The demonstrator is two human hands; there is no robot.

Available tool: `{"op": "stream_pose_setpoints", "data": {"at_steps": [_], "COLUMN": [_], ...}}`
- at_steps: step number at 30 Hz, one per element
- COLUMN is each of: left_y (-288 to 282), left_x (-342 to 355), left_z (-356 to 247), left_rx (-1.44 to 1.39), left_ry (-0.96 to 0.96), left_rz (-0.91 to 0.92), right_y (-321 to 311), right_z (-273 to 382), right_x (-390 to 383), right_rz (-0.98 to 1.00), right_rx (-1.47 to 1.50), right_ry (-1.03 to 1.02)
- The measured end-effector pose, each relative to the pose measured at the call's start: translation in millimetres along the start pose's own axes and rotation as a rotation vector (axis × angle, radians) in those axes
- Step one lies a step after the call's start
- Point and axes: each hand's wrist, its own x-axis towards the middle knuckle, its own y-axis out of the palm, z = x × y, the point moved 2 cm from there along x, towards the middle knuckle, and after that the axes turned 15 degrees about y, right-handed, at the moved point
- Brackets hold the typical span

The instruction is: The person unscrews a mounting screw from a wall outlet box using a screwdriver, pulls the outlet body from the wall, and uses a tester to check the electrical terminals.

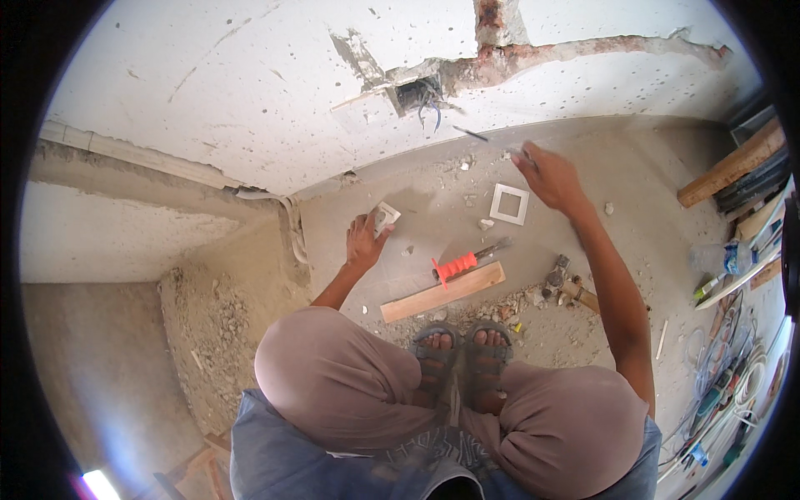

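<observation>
Item: I am squatting on the dusty floor (pixel 650 167) before a chased wall (pixel 250 83), where loose wires are hanging out of a wall box (pixel 417 93). My left hand (pixel 364 242) is closing around a white switch insert (pixel 385 217) low by the wall's foot, fingers curled over it. My right hand (pixel 550 177) is reaching forward, pinching what looks like a thin screwdriver (pixel 472 133) that is pointing toward the box; the grip is blurred, so I cannot tell how firmly it is holding. Nearby: a white square frame (pixel 509 204), an orange-handled chisel (pixel 463 262), a wooden plank (pixel 443 292), rubble beside my sandals (pixel 461 354). Risks, as I am judging them: the tool tip touching bare wires, the insert slipping into grit, my footing rolling on the rubble. Hidden: the box's inside is dark, the wire ends are too small to read, and the cables at right are getting cut off by the rim.
</observation>
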Motion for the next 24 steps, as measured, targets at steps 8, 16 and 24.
{"op": "stream_pose_setpoints", "data": {"at_steps": [8, 16, 24], "left_y": [-12, -36, -44], "left_x": [12, 31, 33], "left_z": [8, -22, -39], "left_rx": [-0.423, -1.767, -1.88], "left_ry": [-0.174, -0.644, -0.603], "left_rz": [-0.061, 0.116, 0.171], "right_y": [64, 94, 107], "right_z": [-75, -118, -115], "right_x": [-94, -131, -128], "right_rz": [0.266, 0.093, 0.059], "right_rx": [0.058, 0.05, 0.013], "right_ry": [0.312, 0.22, 0.184]}}
